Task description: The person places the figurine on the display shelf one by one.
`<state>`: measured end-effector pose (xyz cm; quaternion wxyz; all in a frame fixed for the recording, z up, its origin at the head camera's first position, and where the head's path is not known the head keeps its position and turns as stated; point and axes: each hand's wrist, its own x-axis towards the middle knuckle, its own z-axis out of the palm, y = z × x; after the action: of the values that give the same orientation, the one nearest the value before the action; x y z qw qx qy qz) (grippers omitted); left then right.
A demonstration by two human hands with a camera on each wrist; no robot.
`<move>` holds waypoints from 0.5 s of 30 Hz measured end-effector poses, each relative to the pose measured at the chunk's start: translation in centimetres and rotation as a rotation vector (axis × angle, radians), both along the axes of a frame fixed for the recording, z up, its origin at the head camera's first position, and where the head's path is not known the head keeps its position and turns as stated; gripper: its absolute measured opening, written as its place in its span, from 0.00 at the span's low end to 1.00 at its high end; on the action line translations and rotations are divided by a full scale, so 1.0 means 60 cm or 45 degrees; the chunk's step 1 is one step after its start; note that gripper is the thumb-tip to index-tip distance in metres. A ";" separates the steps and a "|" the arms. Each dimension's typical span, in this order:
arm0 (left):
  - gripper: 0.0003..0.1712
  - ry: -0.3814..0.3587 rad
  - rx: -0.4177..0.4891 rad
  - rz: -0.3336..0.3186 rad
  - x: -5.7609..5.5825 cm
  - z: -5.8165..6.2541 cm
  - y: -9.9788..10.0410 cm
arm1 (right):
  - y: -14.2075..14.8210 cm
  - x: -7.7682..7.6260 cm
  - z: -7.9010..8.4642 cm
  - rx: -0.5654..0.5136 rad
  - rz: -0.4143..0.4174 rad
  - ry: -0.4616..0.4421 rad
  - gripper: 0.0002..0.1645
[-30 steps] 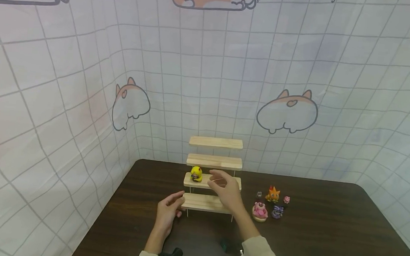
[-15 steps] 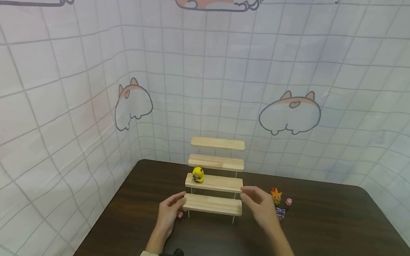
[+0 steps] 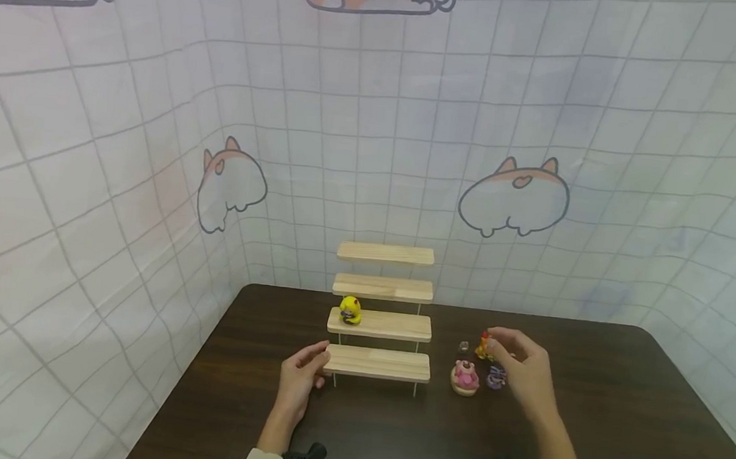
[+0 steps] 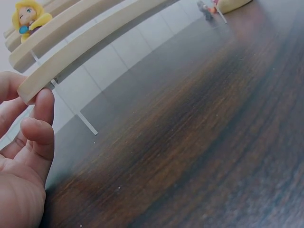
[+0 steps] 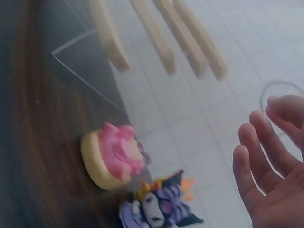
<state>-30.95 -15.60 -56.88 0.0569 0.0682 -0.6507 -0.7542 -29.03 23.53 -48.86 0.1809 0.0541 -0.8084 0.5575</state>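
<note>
A wooden four-tier display stand (image 3: pixel 390 363) with thin clear legs stands on the table. My left hand (image 3: pixel 296 381) pinches the left end of its lowest shelf; the left wrist view shows fingers above and below the board (image 4: pixel 35 88). A yellow-haired figurine (image 3: pixel 350 312) sits at the left of the second shelf from the bottom. My right hand (image 3: pixel 528 379) hovers over the figurines on the right, fingers relaxed, holding nothing in the right wrist view. Nearest it are an orange figurine (image 3: pixel 483 347), partly hidden by the fingers, and a purple-and-black figurine (image 5: pixel 154 209).
A pink bear figurine on a cream base (image 3: pixel 464 380) stands right of the stand, with a small greyish figurine (image 3: pixel 463 346) behind it. A dark wood table (image 3: pixel 212 397) lies beneath. Grid-patterned cloth (image 3: pixel 387 152) with cartoon dogs hangs around the back and sides.
My right hand has moved right, away from the stand's second shelf, to above the loose figurines. My left hand stays at the lowest shelf's left end.
</note>
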 end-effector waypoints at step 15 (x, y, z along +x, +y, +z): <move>0.20 -0.006 0.004 0.020 -0.001 -0.004 0.002 | 0.077 -0.001 -0.025 0.055 -0.085 -0.031 0.22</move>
<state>-31.03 -15.45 -57.11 0.0611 0.0751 -0.6489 -0.7547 -29.10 28.17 -50.36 0.1881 0.0243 -0.8238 0.5341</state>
